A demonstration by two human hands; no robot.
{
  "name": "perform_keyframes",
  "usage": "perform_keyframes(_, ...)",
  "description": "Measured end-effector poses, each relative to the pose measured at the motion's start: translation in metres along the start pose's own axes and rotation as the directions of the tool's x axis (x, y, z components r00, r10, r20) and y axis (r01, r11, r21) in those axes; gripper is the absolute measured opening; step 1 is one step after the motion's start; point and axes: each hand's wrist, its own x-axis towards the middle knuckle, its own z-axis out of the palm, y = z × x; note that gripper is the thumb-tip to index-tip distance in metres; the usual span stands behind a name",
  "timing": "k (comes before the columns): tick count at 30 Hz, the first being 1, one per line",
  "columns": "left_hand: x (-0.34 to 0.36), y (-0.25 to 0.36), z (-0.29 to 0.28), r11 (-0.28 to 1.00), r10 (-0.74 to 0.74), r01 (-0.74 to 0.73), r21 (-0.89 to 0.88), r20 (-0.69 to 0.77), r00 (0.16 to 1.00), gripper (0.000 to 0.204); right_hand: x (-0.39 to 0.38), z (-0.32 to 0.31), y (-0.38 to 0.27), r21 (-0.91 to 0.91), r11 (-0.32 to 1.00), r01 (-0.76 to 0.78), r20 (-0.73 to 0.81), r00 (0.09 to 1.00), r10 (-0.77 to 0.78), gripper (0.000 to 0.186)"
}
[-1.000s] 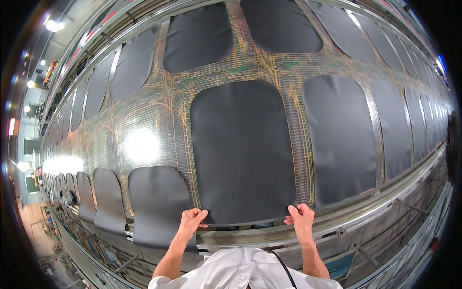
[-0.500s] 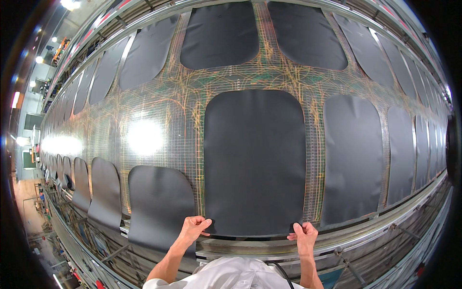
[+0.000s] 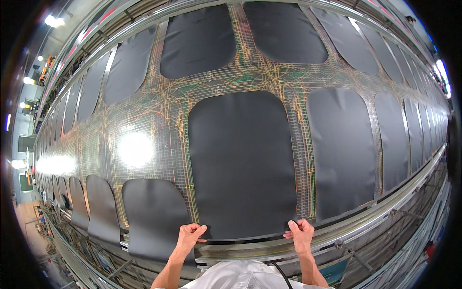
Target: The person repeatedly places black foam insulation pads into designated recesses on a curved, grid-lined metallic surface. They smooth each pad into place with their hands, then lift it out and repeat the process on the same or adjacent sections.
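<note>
Two hands (image 3: 189,235) (image 3: 301,234) pinch black sheet (image 3: 243,164) at near corners; lined table (image 3: 161,125) bears more dark sheets (image 3: 341,154).

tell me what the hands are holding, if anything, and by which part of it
The large black sheet, by its two near corners: left hand on the left, right hand on the right.

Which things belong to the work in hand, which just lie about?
In the work:
large black sheet, picture centre
left hand, at its near left corner
right hand, at its near right corner
lined table beneath it

Apparently just lying about:
drooping sheet, left
flat sheet, right
far-row sheet
</note>
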Motion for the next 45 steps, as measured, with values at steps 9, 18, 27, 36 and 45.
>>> perform_keyframes(9,0.001,-0.005,0.001,1.000,0.006,-0.005,0.018,-0.050,0.999,0.032,-0.005,0.011,-0.006,-0.016,1.000,0.001,-0.067,0.998,-0.002,0.028)
perform_keyframes(18,-0.002,0.004,0.005,0.999,0.017,-0.015,0.042,-0.049,0.999,0.032,-0.011,0.013,-0.010,-0.013,0.999,-0.029,-0.101,0.995,0.028,0.027)
perform_keyframes(27,0.005,-0.006,0.008,0.998,0.007,-0.001,0.066,-0.093,0.996,0.031,-0.005,0.013,-0.008,-0.070,0.996,-0.052,-0.150,0.988,0.041,0.027)
perform_keyframes(36,0.006,-0.006,0.011,0.998,0.007,0.001,0.067,-0.119,0.993,0.027,-0.003,0.009,-0.008,0.037,0.998,-0.047,-0.109,0.993,0.051,0.028)
perform_keyframes(45,0.007,-0.009,0.008,0.997,0.024,-0.015,0.074,-0.121,0.992,0.029,-0.001,0.009,-0.008,-0.005,0.998,-0.063,-0.114,0.992,0.062,0.027)
